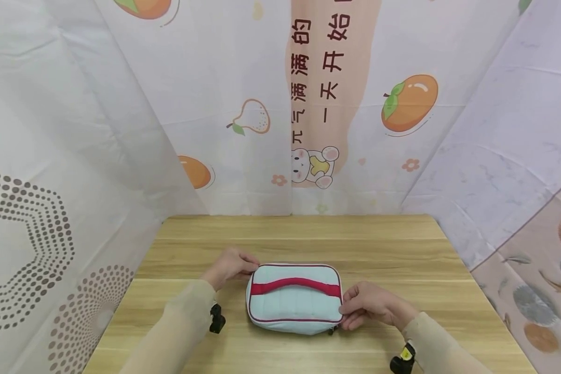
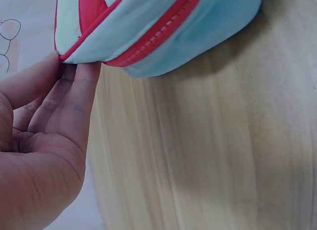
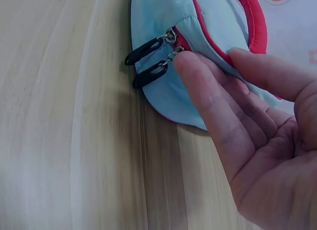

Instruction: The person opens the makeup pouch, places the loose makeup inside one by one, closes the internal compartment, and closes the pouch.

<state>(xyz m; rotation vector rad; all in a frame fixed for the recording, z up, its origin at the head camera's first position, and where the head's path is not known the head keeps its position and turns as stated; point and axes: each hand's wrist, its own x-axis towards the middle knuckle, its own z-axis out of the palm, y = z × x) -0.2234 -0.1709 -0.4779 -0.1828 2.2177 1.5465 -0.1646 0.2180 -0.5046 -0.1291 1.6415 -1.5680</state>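
A pale blue zippered pouch [image 1: 295,309] with red piping lies on the table, its red carry handle [image 1: 295,282] on top. At the pouch's far left corner, my left hand [image 1: 229,266] pinches the piped edge between thumb and fingers. My right hand [image 1: 371,305] holds the right end near the front corner, thumb on the top edge and fingers against the side below it. In the right wrist view two black zipper pulls [image 3: 151,75] hang beside those fingertips. The left wrist view shows the red zipper [image 2: 158,34] running along the pouch's side.
The wooden table [image 1: 299,228] reaches back to a fruit-printed curtain [image 1: 243,171]. More patterned cloth hangs along the left and right sides. A black device [image 1: 217,318] is strapped at the left wrist, and another [image 1: 402,359] at the right.
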